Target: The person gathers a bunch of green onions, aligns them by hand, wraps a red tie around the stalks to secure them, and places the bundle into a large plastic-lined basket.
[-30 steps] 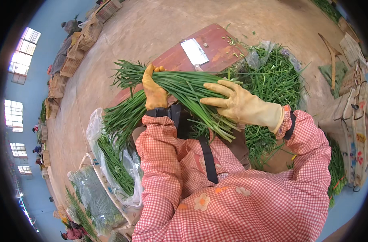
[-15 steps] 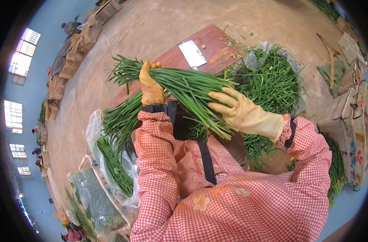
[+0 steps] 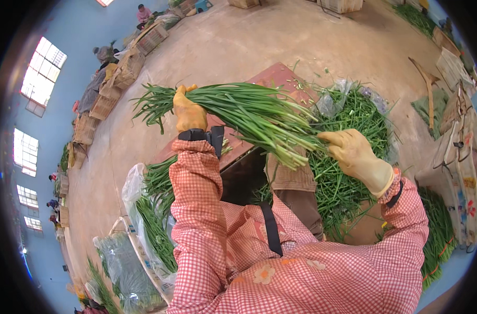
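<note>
Yellow-gloved, my left hand (image 3: 189, 111) is wrapped round a thick bunch of garlic chives (image 3: 249, 107) near its leafy end. The bunch lies across the air above a reddish board (image 3: 272, 74), its pale stem ends pointing right. At those ends, my right hand (image 3: 356, 159), in a cream rubber glove, has thumb and fingers pinched together on a few thin green leaves. Beneath and beyond it is a heap of loose green leaves (image 3: 353, 118) with clear plastic round its edge. More chives (image 3: 157, 225) lie in a clear plastic bag left of my left forearm.
A plastic-covered crate of greens (image 3: 128, 261) stands at lower left. On the right are a wooden-handled tool (image 3: 429, 91), a pale sack-like holder (image 3: 450, 162) and tied chives (image 3: 440, 246). Crates (image 3: 108, 99) line the far left wall, with people near them.
My right hand has moved right and down off the middle of the bunch to past its stem ends, its spread fingers closing to a pinch. The view has tilted up, and the bunch lies flatter.
</note>
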`<state>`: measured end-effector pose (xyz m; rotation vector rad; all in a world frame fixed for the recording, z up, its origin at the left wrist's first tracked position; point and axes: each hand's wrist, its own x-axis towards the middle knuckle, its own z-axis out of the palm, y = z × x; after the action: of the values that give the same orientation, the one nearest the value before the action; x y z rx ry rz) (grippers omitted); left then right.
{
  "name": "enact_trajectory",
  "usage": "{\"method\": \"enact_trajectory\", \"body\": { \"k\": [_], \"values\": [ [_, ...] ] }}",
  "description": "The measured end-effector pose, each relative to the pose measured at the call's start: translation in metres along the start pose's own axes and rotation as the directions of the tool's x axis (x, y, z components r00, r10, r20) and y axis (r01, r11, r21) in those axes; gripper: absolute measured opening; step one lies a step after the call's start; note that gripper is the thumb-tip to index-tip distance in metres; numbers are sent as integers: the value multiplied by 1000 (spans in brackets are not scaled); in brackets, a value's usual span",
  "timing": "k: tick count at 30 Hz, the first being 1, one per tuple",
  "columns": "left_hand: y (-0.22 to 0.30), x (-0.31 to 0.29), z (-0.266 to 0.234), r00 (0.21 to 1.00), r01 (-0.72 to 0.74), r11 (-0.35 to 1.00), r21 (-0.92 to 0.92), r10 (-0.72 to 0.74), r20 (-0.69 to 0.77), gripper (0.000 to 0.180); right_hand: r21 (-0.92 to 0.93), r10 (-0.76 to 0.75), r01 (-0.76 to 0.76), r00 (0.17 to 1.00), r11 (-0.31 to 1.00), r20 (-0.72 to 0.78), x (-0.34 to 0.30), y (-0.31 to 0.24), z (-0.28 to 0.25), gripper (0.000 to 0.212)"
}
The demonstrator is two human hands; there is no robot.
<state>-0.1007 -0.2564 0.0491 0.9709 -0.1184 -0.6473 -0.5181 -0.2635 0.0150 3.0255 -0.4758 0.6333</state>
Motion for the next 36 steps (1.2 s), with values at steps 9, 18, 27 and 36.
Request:
{"method": "enact_trajectory", "body": {
  "k": [9, 18, 27, 36],
  "values": [
    [25, 18, -3, 989, -140, 963, 232, 149, -22, 28, -210, 416, -359, 763, 909, 495, -57, 56, 45, 16],
    [29, 17, -3, 957, -276, 938, 208, 288, -30, 25, -10, 109, -115, 960, 993, -257, 79, -32, 19, 77],
    [41, 16, -6, 952, -200, 803, 561, 296, -84, 29, -81, -179, 161, 810, 984, -558, 124, -43, 54, 21],
    [53, -2, -15, 931, -211, 674, 708, 359, -64, 17, -90, 484, -483, 809, 871, 335, 38, -67, 17, 17]
  ]
}}
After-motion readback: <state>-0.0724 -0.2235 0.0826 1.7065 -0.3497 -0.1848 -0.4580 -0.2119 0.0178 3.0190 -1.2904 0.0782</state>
